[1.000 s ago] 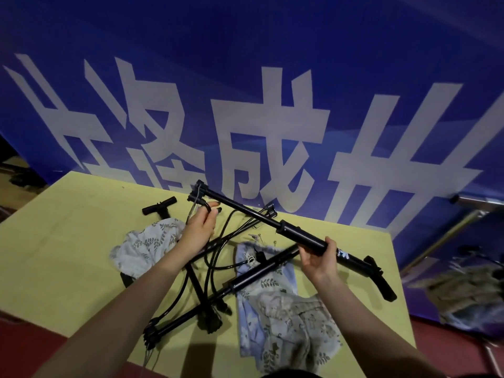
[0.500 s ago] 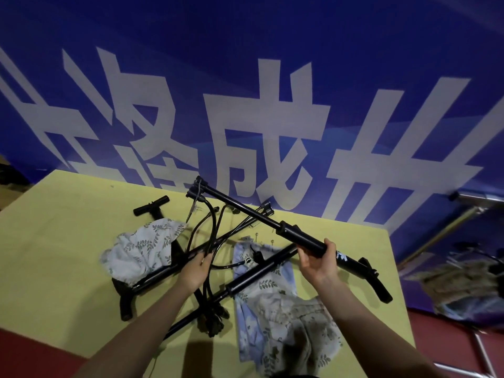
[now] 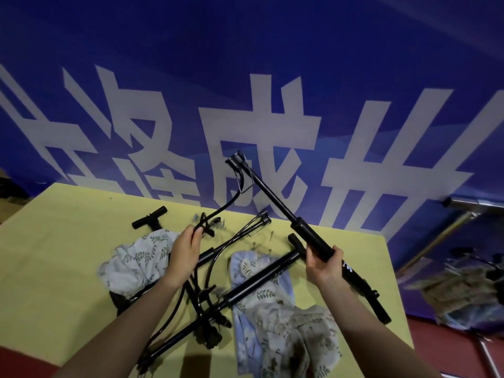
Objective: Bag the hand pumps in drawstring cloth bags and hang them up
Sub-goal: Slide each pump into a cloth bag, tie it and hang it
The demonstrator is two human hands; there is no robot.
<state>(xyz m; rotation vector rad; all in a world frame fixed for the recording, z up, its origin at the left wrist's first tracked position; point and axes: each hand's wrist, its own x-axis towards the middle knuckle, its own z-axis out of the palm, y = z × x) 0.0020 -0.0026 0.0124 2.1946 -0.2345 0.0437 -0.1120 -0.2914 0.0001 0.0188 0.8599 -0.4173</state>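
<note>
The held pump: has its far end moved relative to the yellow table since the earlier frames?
Yes. The held pump, gripped by the right hand, has tilted up: its far end, earlier just above the yellow table's back edge, now sits high against the blue banner.

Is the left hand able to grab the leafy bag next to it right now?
Probably not yet. The left hand is right beside the leafy bag, nothing between them, but its fingers already grip the black hose of the raised pump.
</note>
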